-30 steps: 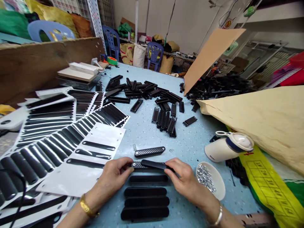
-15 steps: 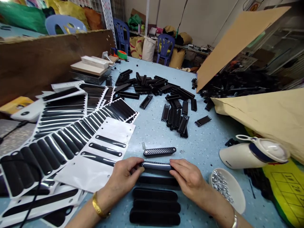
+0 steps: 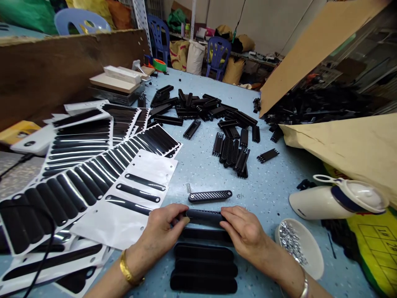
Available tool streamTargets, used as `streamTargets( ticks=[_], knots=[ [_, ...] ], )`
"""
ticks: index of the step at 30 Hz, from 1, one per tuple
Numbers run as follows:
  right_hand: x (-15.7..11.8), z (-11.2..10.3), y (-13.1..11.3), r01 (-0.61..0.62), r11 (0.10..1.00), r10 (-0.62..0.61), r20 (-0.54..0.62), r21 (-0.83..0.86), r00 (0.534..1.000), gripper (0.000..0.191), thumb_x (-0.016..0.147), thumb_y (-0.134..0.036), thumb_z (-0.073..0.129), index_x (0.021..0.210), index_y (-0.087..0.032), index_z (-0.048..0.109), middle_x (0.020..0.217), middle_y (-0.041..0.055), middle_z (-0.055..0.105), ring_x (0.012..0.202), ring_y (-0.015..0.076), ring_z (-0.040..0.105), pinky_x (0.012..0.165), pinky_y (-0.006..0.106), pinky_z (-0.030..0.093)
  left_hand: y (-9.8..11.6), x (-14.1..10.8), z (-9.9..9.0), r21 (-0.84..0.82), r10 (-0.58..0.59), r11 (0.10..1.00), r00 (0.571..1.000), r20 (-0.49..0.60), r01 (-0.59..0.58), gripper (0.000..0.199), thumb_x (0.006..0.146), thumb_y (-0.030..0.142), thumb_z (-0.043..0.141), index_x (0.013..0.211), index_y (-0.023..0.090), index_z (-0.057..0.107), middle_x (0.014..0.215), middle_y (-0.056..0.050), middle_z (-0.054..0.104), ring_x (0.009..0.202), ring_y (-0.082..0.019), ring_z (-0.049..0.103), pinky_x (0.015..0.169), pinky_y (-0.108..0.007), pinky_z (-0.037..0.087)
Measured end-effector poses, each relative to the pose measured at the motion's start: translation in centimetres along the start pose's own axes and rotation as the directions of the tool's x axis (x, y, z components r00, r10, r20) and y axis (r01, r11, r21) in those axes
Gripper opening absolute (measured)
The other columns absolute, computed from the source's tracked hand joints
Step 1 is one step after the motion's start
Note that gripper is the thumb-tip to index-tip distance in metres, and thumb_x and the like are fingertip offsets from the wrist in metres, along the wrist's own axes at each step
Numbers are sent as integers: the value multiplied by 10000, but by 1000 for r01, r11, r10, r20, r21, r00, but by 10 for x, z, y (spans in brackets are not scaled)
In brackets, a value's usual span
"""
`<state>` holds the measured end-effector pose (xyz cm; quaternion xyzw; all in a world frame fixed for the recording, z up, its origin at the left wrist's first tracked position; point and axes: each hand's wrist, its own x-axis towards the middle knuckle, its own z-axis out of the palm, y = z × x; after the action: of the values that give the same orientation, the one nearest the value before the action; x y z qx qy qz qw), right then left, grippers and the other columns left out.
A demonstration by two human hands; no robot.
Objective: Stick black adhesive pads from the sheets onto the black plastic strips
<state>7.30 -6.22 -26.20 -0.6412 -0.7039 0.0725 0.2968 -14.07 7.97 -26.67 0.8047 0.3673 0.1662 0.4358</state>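
Between my two hands is a long black bar with rounded ends (image 3: 203, 218). My left hand (image 3: 164, 227) pinches its left end between thumb and fingers. On the other end, the fingers of my right hand (image 3: 246, 229) are closed and cover its tip. A smooth dark strip seems to lie along the bar's top; whether it is stuck down I cannot tell. Just beyond lies a similar bar with a diamond-patterned face (image 3: 210, 196). Several smooth black bars (image 3: 204, 268) are lined up nearer to me. Left of my hands, a white backing sheet (image 3: 105, 227) carries black strip stickers (image 3: 139, 193).
More sticker sheets (image 3: 77, 178) overlap on the left. Black bars (image 3: 198, 105) lie heaped farther back. At right are a white bowl (image 3: 313, 260) of small metal parts (image 3: 291, 240), a white tumbler (image 3: 319, 203) and brown paper (image 3: 344, 145). A wooden board (image 3: 71, 68) borders the left.
The bar in my hands has tilted slightly, and the bright shine along its top has faded. Both hands keep almost the same grip. The view has shifted a little.
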Motion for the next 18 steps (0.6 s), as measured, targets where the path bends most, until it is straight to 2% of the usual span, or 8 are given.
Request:
streamTargets(
  ticks=[13,18],
  knots=[
    [9,-6,-7,-14,1000,14,51,-11,999,214,962,-128,491,1096,-107,656,957,132,685,884,258,640,751,439,585,3,0,-3,-10,-14,1000,1000,4,14,226,810,328,623,949,193,741,784,-35,761,662,-186,687,642,-286,549],
    [10,-9,-12,-18,999,22,73,-43,997,222,952,-98,480,1096,-117,647,956,131,674,912,265,635,774,447,574,-2,-2,0,26,16,1000,996,-84,-14,262,797,319,645,1015,209,741,813,-31,775,668,-186,701,649,-294,566]
  ],
)
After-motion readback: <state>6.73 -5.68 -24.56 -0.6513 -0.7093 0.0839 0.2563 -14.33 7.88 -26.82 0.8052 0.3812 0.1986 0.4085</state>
